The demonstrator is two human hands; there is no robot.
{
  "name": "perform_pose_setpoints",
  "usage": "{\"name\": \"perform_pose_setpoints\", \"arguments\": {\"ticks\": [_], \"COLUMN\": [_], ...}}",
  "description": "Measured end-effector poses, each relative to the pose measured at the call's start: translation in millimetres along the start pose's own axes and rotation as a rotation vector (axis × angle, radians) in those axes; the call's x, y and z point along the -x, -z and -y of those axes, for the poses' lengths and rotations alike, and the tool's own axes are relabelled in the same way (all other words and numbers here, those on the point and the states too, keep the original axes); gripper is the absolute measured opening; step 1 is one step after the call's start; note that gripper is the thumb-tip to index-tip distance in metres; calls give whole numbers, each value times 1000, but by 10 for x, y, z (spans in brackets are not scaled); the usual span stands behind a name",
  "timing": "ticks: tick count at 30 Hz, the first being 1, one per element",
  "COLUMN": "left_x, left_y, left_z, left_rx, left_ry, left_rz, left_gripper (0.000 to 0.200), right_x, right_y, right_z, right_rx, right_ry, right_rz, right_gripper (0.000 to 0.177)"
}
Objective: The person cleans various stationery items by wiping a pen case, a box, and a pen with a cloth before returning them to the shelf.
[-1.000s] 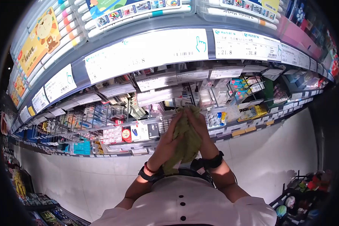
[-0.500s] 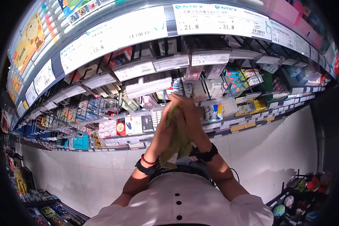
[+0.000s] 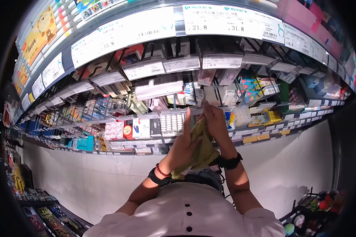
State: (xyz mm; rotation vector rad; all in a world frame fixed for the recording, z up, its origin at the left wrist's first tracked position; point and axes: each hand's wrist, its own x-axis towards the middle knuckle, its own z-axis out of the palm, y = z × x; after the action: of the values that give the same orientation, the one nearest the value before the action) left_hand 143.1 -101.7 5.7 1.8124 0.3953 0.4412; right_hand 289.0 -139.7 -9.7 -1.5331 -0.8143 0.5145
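An olive-green cloth [image 3: 205, 149] hangs folded between my two hands, in front of the shelves. My left hand [image 3: 182, 147] holds its left side, with the thumb over the fabric and one finger pointing up. My right hand [image 3: 217, 125] grips the cloth's upper right part with bent fingers. The lower end of the cloth drapes towards my left wrist. Some fingers are hidden behind the fabric. Just beyond my hands lies a box of small white pieces in rows [image 3: 172, 123].
Price labels [image 3: 215, 27] run along the upper shelf edge. Below are hooks and bins of small goods, including a yellow tray [image 3: 265, 117] and turquoise boxes [image 3: 85, 143]. Pale floor tiles [image 3: 106, 173] lie under the shelves. More goods [image 3: 324, 203] stand at the lower right.
My hands have come apart at the top and moved slightly right and down. The cloth between them is spread wider. My left finger now points up, away from the right hand.
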Motion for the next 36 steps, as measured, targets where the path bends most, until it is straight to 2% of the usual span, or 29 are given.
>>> {"name": "perform_pose_setpoints", "arguments": {"ticks": [1,2,4,5,6,7,10,13,14,16,17,18,20,22,25,27,28,30,31,32,35,36], "left_x": [8,-1,-63,-107,-109,-108,-83,13,64,109,126,133,108,70,32,71,58,26,9,-4,-16,-6], "left_y": [13,5,-6,13,74,141,292,326,326,291,276,282,309,360,543,678,678,656,641,622,514,477], "left_z": [-4,5,70,268,253,236,234,264,229,205,191,144,211,268,310,389,365,253,227,209,189,146], "left_rx": [-20,188,597,563,523,482,299,585,572,561,559,648,673,753,909,899,862,785,762,740,697,660], "left_ry": [32,8,-51,-22,-61,-103,52,56,12,3,-2,22,-13,-46,-58,-89,-70,-31,-43,-54,-115,-130], "left_rz": [-25,-121,-318,-475,-502,-527,-705,-626,-588,-570,-559,-530,-606,-694,-828,-807,-838,-895,-878,-861,-798,-780], "left_gripper": [75,71,65,55,51,47,46,46,48,49,50,49,46,44,44,44,43,42,41,40,41,42], "right_x": [-20,-25,132,241,322,388,448,319,287,272,246,219,91,129,204,265,306,383,406,364,259,239], "right_y": [-22,-16,-257,-379,-441,-521,-707,-792,-803,-828,-809,-791,-767,-860,-869,-870,-887,-941,-952,-929,-858,-841], "right_z": [-46,-73,22,74,116,108,142,44,53,44,8,-29,-229,-313,-50,275,347,218,176,157,-48,118], "right_rx": [-210,-481,-312,-233,-55,-7,110,319,351,211,92,-24,-354,-185,-397,27,97,194,241,255,229,-17], "right_ry": [-104,-246,-62,30,152,180,228,238,247,308,244,174,-159,107,-146,-49,-68,59,122,121,336,101], "right_rz": [-21,95,92,87,214,195,138,163,139,112,177,234,490,492,627,653,624,444,352,369,234,269], "right_gripper": [39,27,29,31,40,38,31,31,34,32,30,28,27,30,39,41,36,31,29,30,27,29]}}
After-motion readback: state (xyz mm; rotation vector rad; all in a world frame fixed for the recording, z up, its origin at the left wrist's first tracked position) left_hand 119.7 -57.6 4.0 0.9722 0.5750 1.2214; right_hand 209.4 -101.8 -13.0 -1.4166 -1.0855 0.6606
